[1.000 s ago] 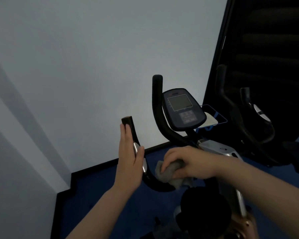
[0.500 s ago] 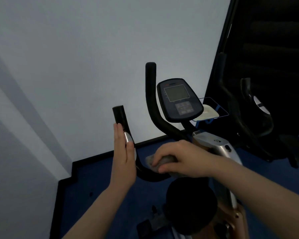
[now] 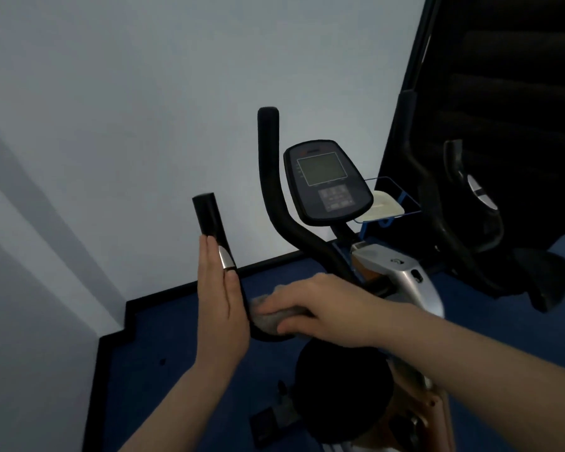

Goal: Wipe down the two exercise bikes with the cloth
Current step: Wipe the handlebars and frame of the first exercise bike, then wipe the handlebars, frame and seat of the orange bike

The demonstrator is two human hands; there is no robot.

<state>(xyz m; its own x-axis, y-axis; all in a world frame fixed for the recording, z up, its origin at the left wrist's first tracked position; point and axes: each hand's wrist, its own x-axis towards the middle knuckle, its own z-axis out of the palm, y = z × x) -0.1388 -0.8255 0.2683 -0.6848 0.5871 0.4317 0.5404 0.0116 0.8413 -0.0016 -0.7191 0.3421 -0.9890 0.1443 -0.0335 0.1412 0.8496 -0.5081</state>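
The near exercise bike stands in front of me, with black handlebars, a console screen and a silver frame. My left hand lies flat with straight fingers against the left handlebar grip. My right hand grips a grey cloth and presses it on the low curve of that handlebar. A second, darker bike stands at the right, mostly in shadow.
A white wall runs behind the bikes, with a black skirting board along the blue floor. A small blue wire basket with a pale object in it sits behind the console. The black saddle is just below my right forearm.
My right hand has slid the cloth leftward along the handlebar curve, closer to my left hand. The left hand stays flat on the grip. The view has shifted slightly.
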